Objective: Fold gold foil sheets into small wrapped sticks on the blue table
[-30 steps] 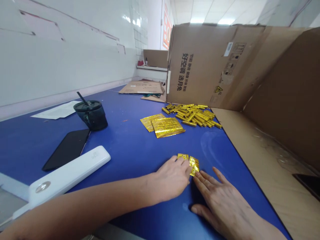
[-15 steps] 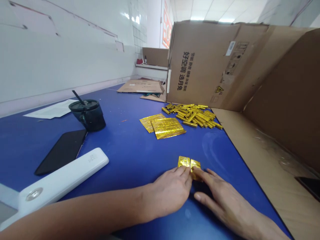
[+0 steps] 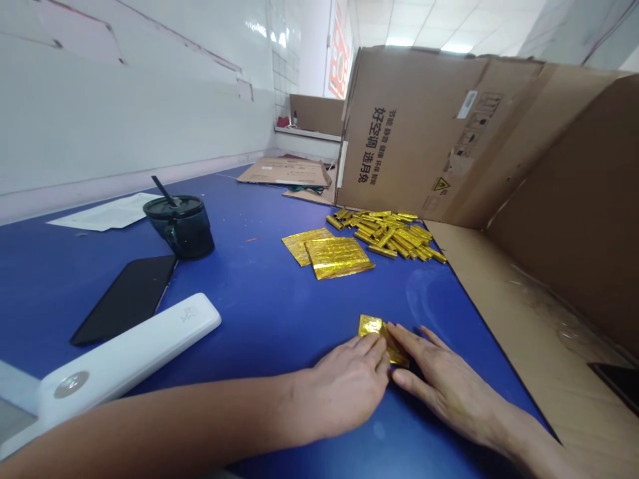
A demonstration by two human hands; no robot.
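Observation:
A small gold foil piece lies on the blue table in front of me, partly hidden by my fingers. My left hand is over its near edge, fingers together and bent down onto it. From the right, my right hand rests its outstretched fingertips on the foil's right part, thumb apart and close to my left fingers. Farther off lie flat gold sheets, overlapping, and behind them to the right a pile of narrow gold rolls.
A dark lidded cup with a straw, a black phone and a white handheld device stand or lie at left. Papers lie by the wall. A large cardboard box borders the right side; flat cardboard lies behind.
My right fingers have shifted over the foil's right part, which now looks folded or tilted and less visible. The whole view has moved slightly.

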